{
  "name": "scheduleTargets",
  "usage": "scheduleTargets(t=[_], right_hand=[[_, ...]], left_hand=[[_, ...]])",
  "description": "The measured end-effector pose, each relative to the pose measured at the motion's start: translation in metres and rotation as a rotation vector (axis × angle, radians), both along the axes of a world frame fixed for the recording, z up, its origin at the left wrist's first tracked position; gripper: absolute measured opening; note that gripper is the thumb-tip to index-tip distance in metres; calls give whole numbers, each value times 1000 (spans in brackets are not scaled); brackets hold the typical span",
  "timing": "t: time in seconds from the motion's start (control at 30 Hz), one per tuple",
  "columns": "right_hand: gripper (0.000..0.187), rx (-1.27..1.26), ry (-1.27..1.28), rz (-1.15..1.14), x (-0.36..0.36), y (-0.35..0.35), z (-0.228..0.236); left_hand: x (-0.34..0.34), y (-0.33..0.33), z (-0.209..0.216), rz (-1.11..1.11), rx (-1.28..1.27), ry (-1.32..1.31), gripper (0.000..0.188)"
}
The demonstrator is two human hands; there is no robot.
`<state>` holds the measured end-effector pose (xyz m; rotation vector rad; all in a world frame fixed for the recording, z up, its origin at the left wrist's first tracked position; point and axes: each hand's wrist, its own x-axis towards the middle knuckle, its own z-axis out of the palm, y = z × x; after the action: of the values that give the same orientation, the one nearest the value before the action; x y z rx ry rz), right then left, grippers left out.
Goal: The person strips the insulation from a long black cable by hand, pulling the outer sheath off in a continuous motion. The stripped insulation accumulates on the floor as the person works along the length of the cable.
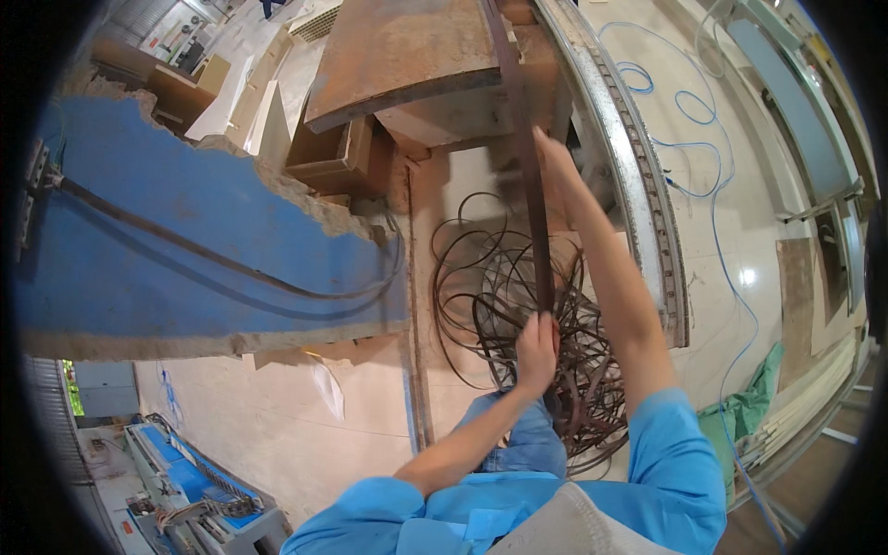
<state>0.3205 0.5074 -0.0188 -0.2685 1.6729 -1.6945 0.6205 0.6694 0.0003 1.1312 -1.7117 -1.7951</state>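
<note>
A long, flat, dark brown strip (530, 203) runs away from me, from near my body past the rusty-topped machine table. My left hand (536, 353) is closed around its near end, just above my knee. Farther along, my right hand (555, 157) is at the strip's right edge, with the arm stretched out. It looks closed on the strip, though motion blurs it and some fingers are hidden behind the strip. Below the strip, a loose tangle of thin dark brown strips (462, 305) is heaped on the floor around my legs.
Left of me is a blue panel (213, 231) with ragged edges and a dark band across it. Ahead is the rusty tabletop (407, 60), beside a cardboard box (319, 157). A metal rail (638, 185) runs along the right. Blue hose (717, 213) and green cloth (749, 407) lie beyond.
</note>
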Motion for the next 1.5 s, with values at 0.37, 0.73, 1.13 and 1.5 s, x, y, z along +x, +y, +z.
scheduleTargets(t=[0.37, 0.73, 1.13, 1.5], right_hand=[[31, -206, -47, -97, 73, 18, -11], [32, 121, -181, -36, 368, 349, -10], [51, 831, -248, 107, 444, 488, -74], [43, -193, -150, -60, 26, 21, 1]], left_hand=[[114, 90, -41, -291, 276, -53, 36], [-198, -209, -21, -220, 735, 506, 46], [-194, -207, -29, 28, 290, 334, 29], [-23, -34, 10, 22, 258, 110, 34]])
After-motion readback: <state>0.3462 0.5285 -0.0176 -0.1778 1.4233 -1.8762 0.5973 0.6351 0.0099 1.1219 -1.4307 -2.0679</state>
